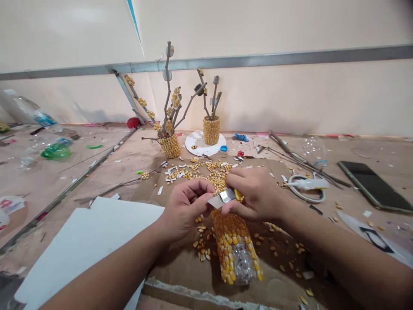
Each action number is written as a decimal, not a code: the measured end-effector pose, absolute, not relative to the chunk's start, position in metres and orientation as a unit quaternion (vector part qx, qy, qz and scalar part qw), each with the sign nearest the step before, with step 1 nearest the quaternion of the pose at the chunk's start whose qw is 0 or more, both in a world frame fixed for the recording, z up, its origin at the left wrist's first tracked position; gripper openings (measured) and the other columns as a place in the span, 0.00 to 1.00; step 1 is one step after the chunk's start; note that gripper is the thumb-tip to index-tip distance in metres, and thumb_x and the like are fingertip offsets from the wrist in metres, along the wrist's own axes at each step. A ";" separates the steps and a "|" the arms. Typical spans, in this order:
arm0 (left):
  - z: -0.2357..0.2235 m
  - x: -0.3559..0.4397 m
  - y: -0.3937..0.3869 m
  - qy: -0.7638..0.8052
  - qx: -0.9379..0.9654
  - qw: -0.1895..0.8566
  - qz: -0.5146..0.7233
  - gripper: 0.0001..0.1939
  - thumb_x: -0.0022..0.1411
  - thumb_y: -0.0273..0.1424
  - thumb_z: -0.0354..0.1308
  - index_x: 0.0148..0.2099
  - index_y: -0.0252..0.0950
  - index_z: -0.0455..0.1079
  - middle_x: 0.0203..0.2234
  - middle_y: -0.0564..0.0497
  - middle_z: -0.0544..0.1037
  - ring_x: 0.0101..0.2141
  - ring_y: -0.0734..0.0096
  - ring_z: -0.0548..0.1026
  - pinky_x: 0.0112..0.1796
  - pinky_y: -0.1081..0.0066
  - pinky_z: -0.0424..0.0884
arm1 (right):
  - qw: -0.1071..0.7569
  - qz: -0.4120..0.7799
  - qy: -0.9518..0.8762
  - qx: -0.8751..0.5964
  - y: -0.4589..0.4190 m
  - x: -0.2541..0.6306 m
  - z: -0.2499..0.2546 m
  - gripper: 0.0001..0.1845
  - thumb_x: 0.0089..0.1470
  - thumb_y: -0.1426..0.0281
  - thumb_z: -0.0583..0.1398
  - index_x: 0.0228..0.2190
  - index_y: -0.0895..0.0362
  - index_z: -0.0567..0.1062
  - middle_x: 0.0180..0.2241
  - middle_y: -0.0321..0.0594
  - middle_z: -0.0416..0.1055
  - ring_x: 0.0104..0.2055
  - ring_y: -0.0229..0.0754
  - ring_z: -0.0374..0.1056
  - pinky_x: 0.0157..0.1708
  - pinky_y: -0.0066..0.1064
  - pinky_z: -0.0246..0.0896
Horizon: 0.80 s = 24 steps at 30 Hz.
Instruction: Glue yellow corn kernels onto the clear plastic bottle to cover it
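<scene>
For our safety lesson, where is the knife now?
In the head view, the knife is in the right hand, just below centre, blade close to the left hand.

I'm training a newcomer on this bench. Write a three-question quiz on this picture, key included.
1. Which hand holds the yellow-handled metal utility knife?
2. True or false: the clear plastic cylinder has a patch without yellow corn kernels.
3. Fill in the colour: the right-hand upright kernel-covered pot stands on a flat round ____ disc.

Key:
1. The right hand.
2. True.
3. White.
</scene>
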<state>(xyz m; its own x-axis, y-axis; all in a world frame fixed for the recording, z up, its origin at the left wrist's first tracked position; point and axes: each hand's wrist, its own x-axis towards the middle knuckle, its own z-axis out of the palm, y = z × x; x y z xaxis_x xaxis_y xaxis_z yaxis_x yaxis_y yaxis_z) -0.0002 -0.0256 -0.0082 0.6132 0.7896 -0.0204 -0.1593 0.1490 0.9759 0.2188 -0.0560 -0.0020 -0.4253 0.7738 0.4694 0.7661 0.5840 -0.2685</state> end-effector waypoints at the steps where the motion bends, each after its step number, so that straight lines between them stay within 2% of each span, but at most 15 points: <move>1: -0.008 0.000 -0.026 0.282 0.560 0.703 0.336 0.22 0.58 0.49 0.74 0.35 0.36 0.74 0.22 0.57 0.71 0.21 0.79 0.62 0.24 0.76 0.61 | 0.283 0.004 -0.845 -0.454 -0.056 0.219 -0.002 0.39 0.66 0.35 0.45 0.25 0.56 0.67 0.24 0.36 0.62 0.24 0.36 0.52 0.27 0.32 0.37; 9: -0.007 0.000 -0.027 0.256 0.561 0.706 0.348 0.21 0.58 0.46 0.74 0.34 0.34 0.72 0.21 0.57 0.68 0.21 0.81 0.58 0.23 0.77 0.55 | 0.325 -0.023 -0.833 -0.448 -0.057 0.213 -0.007 0.41 0.66 0.34 0.42 0.24 0.56 0.66 0.23 0.35 0.62 0.23 0.35 0.50 0.26 0.31 0.36; 12: -0.011 -0.004 -0.024 0.251 0.554 0.708 0.359 0.19 0.59 0.43 0.74 0.36 0.34 0.74 0.22 0.57 0.69 0.23 0.80 0.60 0.25 0.76 0.55 | 0.327 -0.015 -0.818 -0.473 -0.055 0.214 -0.009 0.40 0.67 0.35 0.43 0.24 0.55 0.65 0.23 0.36 0.63 0.23 0.36 0.52 0.26 0.31 0.37; 16: -0.015 -0.006 -0.022 0.223 0.551 0.715 0.368 0.15 0.62 0.40 0.73 0.36 0.34 0.75 0.22 0.57 0.69 0.23 0.79 0.61 0.28 0.74 0.58 | 0.368 0.001 -0.749 -0.552 -0.050 0.220 -0.008 0.35 0.69 0.40 0.45 0.24 0.53 0.61 0.21 0.33 0.59 0.24 0.37 0.52 0.27 0.31 0.41; 20: -0.017 -0.006 -0.021 0.222 0.550 0.720 0.361 0.15 0.63 0.40 0.72 0.37 0.35 0.75 0.22 0.58 0.70 0.22 0.80 0.62 0.27 0.74 0.58 | 0.418 0.034 -0.743 -0.522 -0.051 0.221 0.001 0.26 0.70 0.49 0.52 0.26 0.53 0.62 0.22 0.31 0.57 0.24 0.37 0.53 0.27 0.31 0.43; 24: -0.020 -0.005 -0.018 0.244 0.556 0.712 0.353 0.17 0.62 0.42 0.73 0.38 0.34 0.76 0.22 0.57 0.71 0.22 0.80 0.65 0.26 0.76 0.59 | 0.446 0.141 -0.759 -0.454 -0.058 0.214 0.012 0.10 0.64 0.68 0.62 0.31 0.55 0.69 0.24 0.29 0.63 0.24 0.34 0.54 0.27 0.27 0.50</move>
